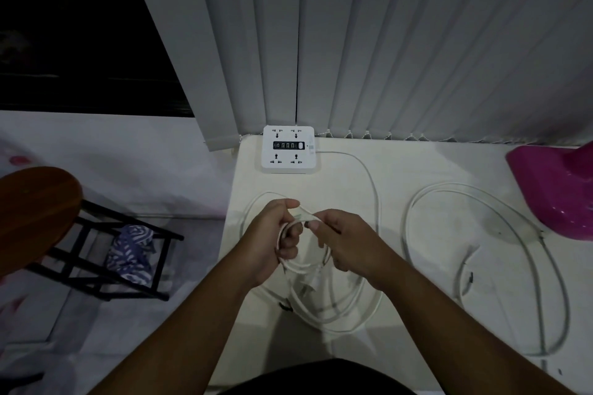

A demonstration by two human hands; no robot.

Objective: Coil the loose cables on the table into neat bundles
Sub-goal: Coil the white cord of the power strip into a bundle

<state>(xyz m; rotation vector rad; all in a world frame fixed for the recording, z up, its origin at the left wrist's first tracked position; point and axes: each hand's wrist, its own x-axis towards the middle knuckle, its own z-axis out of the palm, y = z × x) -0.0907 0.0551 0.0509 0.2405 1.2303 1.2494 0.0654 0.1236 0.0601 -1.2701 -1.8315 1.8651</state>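
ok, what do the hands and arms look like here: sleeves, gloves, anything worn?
Both hands are bare: no gloves on the left hand or the right hand. No rings, watch or bands visible on fingers or wrists. Both forearms are uncovered as far as the frame shows; no sleeve in view. A dark garment shows at the bottom edge, on the torso.

Grey vertical blind slats [385, 42] fill the upper centre and right of the frame. A dark window pane [70, 26] occupies the upper left. A round brown wooden stool with a black metal frame [35, 202] stands at left. Lighting is dim.
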